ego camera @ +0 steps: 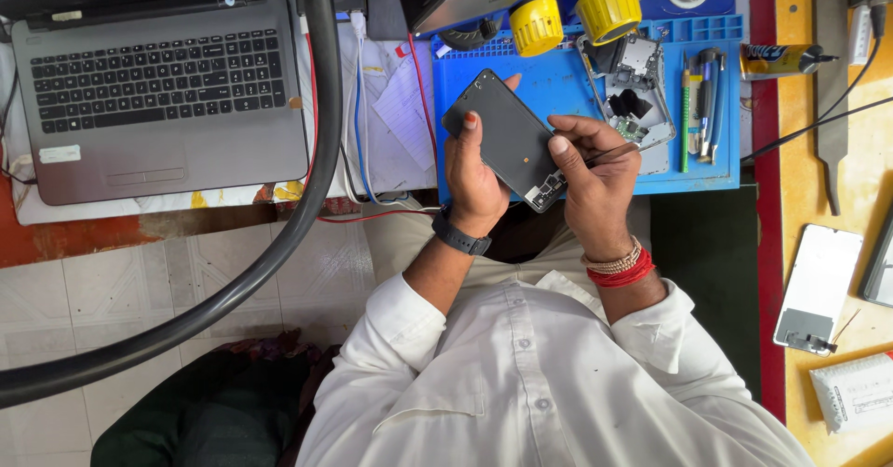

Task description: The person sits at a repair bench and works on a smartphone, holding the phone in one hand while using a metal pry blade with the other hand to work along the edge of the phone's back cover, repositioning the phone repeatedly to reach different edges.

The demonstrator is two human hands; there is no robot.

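The left hand (476,180) grips the dark phone (507,140) by its lower edge, thumb across the back, and holds it tilted above the near edge of the blue mat (558,86). The right hand (595,183) pinches a pair of tweezers (609,153) between thumb and forefinger, with the tips at the exposed corner of the phone where small parts show. To work this corner well, keep the phone braced firmly in the left palm, keep both wrists low, and move only the tweezer tips. A stripped phone frame (637,95) lies on the mat, just beyond the hands, and a laptop (158,95) sits well apart to the left
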